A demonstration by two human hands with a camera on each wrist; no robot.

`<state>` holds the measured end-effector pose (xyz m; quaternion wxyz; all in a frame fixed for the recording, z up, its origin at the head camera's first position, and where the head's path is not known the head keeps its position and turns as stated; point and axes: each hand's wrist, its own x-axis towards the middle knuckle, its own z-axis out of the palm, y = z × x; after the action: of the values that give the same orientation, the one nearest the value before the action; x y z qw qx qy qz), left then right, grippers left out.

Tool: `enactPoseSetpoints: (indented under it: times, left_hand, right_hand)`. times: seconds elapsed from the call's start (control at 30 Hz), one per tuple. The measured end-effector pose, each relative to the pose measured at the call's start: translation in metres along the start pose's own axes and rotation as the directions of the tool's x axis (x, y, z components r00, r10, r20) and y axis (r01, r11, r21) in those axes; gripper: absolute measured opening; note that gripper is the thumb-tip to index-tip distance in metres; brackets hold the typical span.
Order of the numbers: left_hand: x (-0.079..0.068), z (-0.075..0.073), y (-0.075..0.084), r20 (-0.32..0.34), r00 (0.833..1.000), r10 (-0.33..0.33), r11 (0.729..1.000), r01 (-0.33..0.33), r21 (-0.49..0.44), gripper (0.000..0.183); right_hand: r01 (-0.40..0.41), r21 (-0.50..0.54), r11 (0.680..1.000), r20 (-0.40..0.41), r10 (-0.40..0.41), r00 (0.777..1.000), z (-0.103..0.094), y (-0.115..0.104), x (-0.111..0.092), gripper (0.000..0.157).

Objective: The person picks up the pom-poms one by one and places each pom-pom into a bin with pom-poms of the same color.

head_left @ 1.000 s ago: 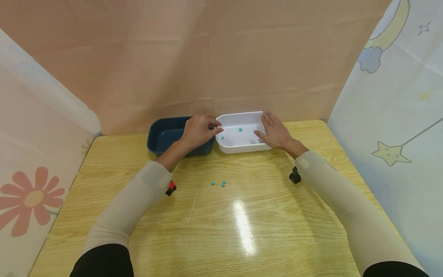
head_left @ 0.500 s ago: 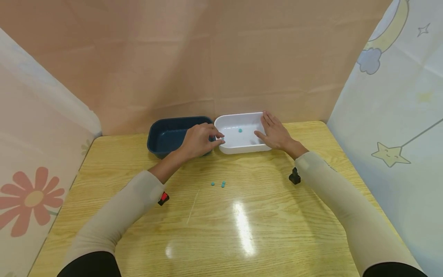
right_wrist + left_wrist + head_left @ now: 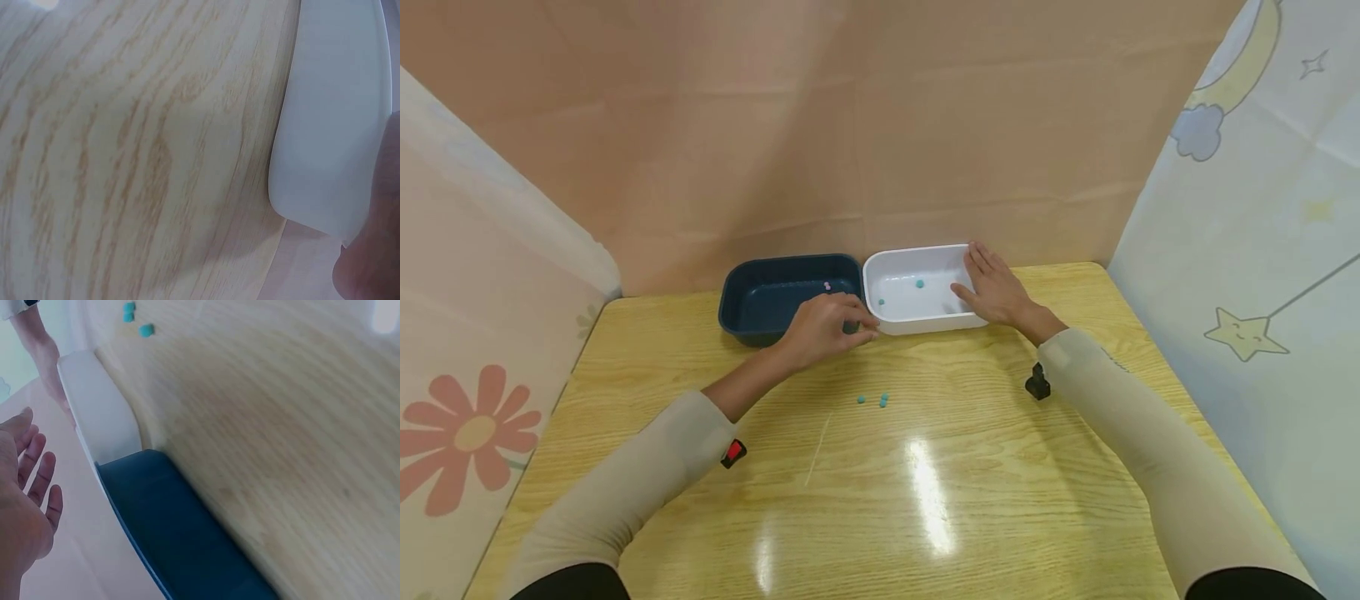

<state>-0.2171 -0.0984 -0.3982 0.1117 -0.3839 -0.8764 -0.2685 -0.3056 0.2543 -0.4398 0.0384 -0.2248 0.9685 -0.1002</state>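
My left hand hovers over the front right corner of a dark blue plastic bin, its fingers loosely bent. In the left wrist view those fingers are spread apart, and nothing shows between them. My right hand rests with straight fingers on the right end of a white plastic bin. Inside the white bin lie a small teal ball and a smaller teal piece. A tiny pink piece lies in the dark bin.
Both bins stand side by side at the back of the wooden table, against a tan backdrop. In front of them lie a single teal piece and a touching teal pair. Printed sheets flank the table.
My left hand has come back toward me, away from the white bin's left end, uncovering the pink piece in the dark bin. The right hand has stayed in place.
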Motion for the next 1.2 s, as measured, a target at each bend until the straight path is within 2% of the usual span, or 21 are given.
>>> enactPoseSetpoints:
  times: [0.1,0.37,0.77,1.07,1.2]
  left_hand:
    - [-0.008,0.002,-0.001,0.02,1.0,0.008,1.0,-0.007,-0.026,0.017]
    - [-0.025,0.007,-0.003,0.022,0.999,0.033,0.999,-0.032,-0.028,0.019]
    - [-0.039,0.014,-0.004,0.158,0.987,0.003,0.998,0.006,-0.059,0.023]
    - [-0.049,0.021,-0.006,0.207,0.978,-0.017,0.998,0.029,-0.053,0.026]
    - [-0.054,0.025,-0.008,0.241,0.971,-0.001,0.999,0.009,-0.032,0.026]
  right_hand:
    - [0.002,-0.003,1.0,0.003,-0.002,1.0,0.0,0.0,0.001,0.08]
    - [0.001,-0.009,1.0,0.011,0.0,1.0,0.001,0.002,0.001,0.08]
    - [-0.003,0.0,1.0,0.008,0.003,1.0,0.0,0.001,0.0,0.08]
    - [0.005,0.007,1.0,-0.002,-0.005,1.0,0.0,0.0,0.001,0.08]
    - [0.007,0.001,1.0,-0.002,-0.007,1.0,0.0,0.0,0.0,0.079]
